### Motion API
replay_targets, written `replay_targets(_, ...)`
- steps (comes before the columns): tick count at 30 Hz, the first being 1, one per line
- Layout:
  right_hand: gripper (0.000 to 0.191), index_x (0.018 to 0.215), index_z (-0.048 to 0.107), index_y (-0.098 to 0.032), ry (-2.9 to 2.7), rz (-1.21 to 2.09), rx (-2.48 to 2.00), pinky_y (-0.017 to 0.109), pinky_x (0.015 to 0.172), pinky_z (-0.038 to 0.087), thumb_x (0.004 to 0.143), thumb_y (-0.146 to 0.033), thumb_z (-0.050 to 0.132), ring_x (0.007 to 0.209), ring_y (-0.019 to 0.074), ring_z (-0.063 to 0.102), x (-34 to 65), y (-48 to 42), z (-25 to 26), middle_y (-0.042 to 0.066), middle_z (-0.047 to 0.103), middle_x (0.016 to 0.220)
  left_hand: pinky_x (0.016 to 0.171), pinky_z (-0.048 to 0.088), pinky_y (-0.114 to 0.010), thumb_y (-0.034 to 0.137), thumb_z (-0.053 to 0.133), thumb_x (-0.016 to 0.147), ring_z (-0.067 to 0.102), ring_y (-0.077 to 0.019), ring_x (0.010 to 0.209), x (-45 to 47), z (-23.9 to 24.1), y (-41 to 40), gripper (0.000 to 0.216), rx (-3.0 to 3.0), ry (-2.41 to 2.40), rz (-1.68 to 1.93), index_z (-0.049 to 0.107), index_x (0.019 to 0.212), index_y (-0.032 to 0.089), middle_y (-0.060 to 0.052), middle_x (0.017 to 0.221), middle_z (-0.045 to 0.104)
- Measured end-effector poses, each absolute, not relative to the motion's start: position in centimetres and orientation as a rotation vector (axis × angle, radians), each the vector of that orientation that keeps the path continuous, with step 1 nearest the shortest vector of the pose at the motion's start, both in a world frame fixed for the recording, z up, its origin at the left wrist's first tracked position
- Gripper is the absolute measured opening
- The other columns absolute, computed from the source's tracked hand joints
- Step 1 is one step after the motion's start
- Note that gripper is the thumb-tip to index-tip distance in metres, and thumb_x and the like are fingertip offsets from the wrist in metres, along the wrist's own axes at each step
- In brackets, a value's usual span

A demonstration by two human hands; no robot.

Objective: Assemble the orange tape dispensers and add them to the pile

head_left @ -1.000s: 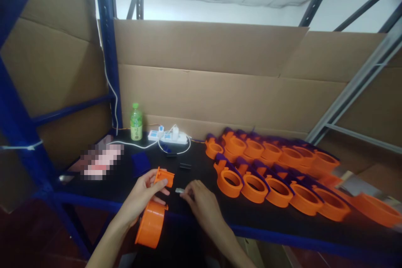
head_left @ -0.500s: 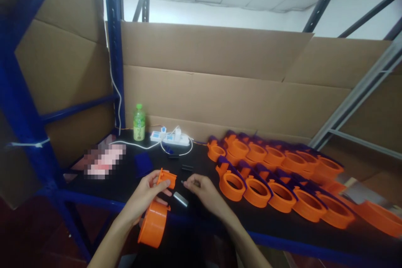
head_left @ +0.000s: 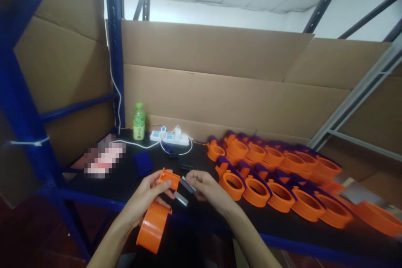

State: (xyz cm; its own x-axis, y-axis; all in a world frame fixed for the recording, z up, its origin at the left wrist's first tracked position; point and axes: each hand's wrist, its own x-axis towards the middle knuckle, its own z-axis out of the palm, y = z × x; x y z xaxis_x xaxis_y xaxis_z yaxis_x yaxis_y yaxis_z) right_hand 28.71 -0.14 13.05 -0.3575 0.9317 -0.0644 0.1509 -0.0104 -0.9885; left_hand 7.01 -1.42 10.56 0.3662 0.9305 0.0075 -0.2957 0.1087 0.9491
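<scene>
My left hand (head_left: 157,191) is closed around an orange plastic tape dispenser (head_left: 152,228). Its round body hangs below the fingers, and its narrow upper end shows between thumb and fingertips. Close to that end, my right hand (head_left: 204,186) pinches a small grey strip with a bright edge (head_left: 187,184); a small gap seems to separate the two. A silver tube-like piece (head_left: 181,199) lies just below, between the hands. Two dark strips lie further back on the black tabletop, one of them (head_left: 187,167) just beyond my right fingers.
Rows of orange dispensers with dark purple parts (head_left: 232,185) fill the table's right side. A blue pad (head_left: 143,163), a green bottle (head_left: 139,122) and a white power strip (head_left: 176,139) with cables are at left and back. Cardboard walls (head_left: 204,79) and blue posts (head_left: 114,50) surround the table.
My right hand has turned slightly, and the grey strip now shows in its fingers. The dispenser in my left hand has tilted a little, its upper end shifting right.
</scene>
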Motion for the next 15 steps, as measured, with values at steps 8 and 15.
replay_targets(8, 0.041, 0.081, 0.059, -0.016, -1.689, 1.358, -1.235, 0.019, 0.043, 0.022, 0.081, -0.056, 0.068, 0.047, 0.0037, 0.029, 28.9, 0.1, 13.9, -0.007, 0.042, 0.063, 0.057, 0.060, -0.031, 0.039, 0.073, 0.080, 0.068, -0.0176, 0.065, 7.0, 10.9, -1.8, 0.043, 1.190, 0.717, 0.963, 0.063, 0.115, 0.016, -0.007, 0.087, 0.070)
replay_targets(15, 0.038, 0.079, 0.063, -0.014, -2.051, 1.052, -1.203, 0.022, 0.059, 0.041, 0.087, -0.052, 0.060, 0.064, 0.0106, 0.050, 27.3, 0.7, 14.7, 0.000, 0.060, 0.071, 0.056, 0.057, -0.028, 0.041, 0.073, 0.079, 0.068, -0.0155, 0.058, 8.7, 10.3, -2.1, 0.037, 1.247, 0.682, 0.885, 0.068, 0.105, 0.016, -0.012, 0.097, 0.074)
